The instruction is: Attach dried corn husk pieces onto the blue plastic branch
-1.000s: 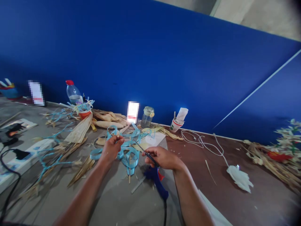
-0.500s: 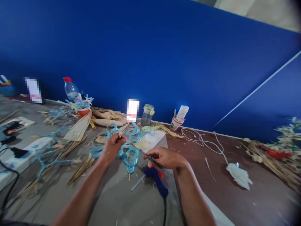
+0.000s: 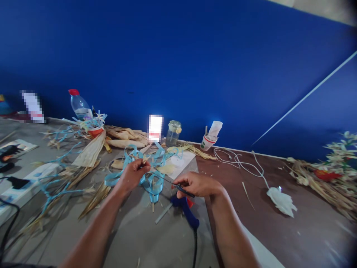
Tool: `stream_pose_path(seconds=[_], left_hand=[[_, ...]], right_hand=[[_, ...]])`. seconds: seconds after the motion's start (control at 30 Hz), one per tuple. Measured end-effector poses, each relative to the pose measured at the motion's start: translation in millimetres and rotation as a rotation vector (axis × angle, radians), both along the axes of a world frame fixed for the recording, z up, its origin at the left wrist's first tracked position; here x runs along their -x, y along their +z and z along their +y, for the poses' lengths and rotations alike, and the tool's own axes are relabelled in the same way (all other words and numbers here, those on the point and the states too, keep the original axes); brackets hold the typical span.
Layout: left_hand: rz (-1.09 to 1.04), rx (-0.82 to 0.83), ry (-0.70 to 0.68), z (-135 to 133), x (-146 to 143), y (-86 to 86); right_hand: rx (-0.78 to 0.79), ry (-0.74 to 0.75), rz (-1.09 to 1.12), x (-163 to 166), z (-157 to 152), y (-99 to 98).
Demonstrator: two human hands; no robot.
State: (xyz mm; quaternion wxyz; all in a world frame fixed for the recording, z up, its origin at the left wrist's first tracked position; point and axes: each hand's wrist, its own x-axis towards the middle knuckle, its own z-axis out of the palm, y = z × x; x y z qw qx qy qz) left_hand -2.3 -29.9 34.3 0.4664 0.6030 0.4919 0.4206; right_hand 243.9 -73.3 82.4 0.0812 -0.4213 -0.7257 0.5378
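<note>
My left hand is closed in a pinch on a small pale piece of corn husk, held above a blue ribbon piece. Dark-handled scissors are in my right hand. Their thin blades point left toward the pinched husk; whether they touch it I cannot tell. Blue ribbon loops lie around and behind my left hand. A dark blue glue gun with a pale glue stick rests on the table just below my right hand.
Corn husks and blue-wrapped stems spread to the left, beside a white power strip. A bottle, a lit screen, a jar and a paper cup stand along the blue partition. A white cable lies right.
The view has shifted slightly, so the table's things sit a little further left. My hands keep nearly the same place and grip, with the scissors still pointing toward the left hand.
</note>
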Motion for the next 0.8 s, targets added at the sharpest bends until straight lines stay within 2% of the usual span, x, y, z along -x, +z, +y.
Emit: stream_pose_path(seconds=[0.2, 0.8], left_hand=[[-0.01, 0.029, -0.012, -4.3, -2.7, 7.8], [-0.062, 0.103, -0.138, -5.6, -1.3, 9.1]], right_hand=[[0.041, -0.008, 0.019, -1.8, -0.1, 0.7], [0.144, -0.014, 0.097, -7.5, 3.2, -7.4]])
